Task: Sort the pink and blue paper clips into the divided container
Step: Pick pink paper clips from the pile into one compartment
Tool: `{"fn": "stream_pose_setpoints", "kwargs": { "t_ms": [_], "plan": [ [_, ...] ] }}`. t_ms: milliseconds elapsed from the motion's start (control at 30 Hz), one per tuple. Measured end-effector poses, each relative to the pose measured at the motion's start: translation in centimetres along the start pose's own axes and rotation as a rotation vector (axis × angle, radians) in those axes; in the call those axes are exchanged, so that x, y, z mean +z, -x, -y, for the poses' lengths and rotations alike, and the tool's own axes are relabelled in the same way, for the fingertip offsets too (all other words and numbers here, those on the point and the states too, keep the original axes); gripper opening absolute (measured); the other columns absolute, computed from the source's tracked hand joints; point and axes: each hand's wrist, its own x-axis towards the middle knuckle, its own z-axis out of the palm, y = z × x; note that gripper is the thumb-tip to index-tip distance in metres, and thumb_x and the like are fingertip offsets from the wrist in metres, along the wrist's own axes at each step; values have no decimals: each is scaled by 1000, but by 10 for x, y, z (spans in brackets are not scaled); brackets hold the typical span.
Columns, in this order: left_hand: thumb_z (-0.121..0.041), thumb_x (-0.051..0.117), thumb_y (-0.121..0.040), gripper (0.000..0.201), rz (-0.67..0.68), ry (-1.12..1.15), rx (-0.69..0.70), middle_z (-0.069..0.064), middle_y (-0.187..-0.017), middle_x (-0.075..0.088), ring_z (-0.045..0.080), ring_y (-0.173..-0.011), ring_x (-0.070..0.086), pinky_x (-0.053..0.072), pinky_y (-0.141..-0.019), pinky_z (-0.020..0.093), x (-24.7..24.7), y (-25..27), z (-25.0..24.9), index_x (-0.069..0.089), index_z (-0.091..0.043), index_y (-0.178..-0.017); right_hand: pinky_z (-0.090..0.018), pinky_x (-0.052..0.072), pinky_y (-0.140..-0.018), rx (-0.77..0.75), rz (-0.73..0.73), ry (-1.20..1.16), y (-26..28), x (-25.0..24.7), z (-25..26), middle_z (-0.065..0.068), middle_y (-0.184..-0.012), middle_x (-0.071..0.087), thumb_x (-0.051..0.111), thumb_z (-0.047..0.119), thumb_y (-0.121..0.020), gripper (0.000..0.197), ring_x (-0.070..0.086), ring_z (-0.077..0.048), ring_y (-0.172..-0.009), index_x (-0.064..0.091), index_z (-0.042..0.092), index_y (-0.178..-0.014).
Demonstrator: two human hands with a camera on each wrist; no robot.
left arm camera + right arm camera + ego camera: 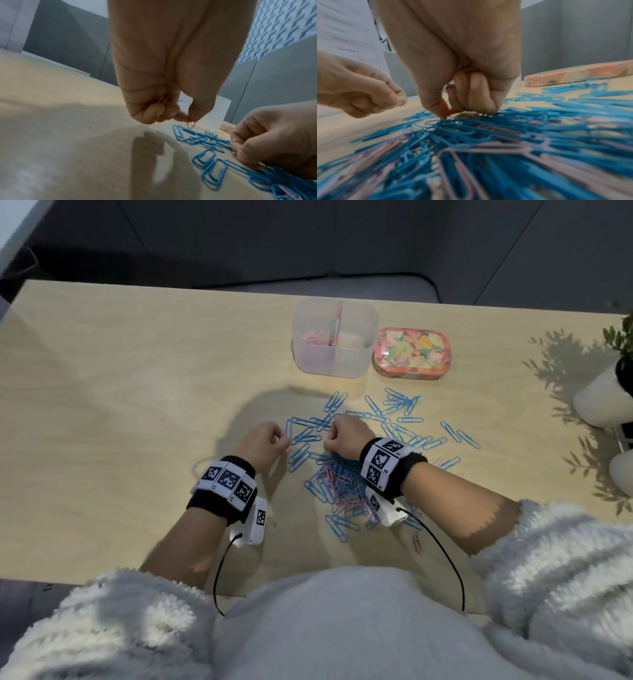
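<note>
The left hand (164, 94) pinches pale pink clips in curled fingers, the right hand (346, 436) pinches into the mixed paper clip pile (337, 484) beneath it, and the divided container (334, 337) stands well ahead, nearer the right hand, its divider running away from both.

A pale wooden surface (120, 405) filled the middle of the frame. On it stood a clear divided container (335, 338) at upper centre, a flowered tin (410, 352) just right of it, scattered blue and pink paper clips (342, 484) below, and white pots (603, 398) at the right edge.
</note>
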Motion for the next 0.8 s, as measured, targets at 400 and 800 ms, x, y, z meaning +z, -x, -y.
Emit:
{"fn": "stream_pose_setpoints", "kwargs": {
  "t_ms": [400,800],
  "plan": [
    [-2,38,-95,23,293,976,-173,-1,-64,49,3,-43,44,39,-44,12,9,-9,-20,58,-12,-90,-24,33,-47,146,-46,-1015,11,-70,-50,-4,-43,50,35,-5,-87,23,31,-10,-27,48,2,-70],
    [-19,44,-94,23,96,-130,123,16,-106,64,29,-96,58,44,-82,35,48,-24,-75,59,-3,-102,-20,38,-50,69,-139,-471,23,-47,-68,6,-43,49,67,19,-82,34,45,-9,-43,50,17,-54]
  ]
}}
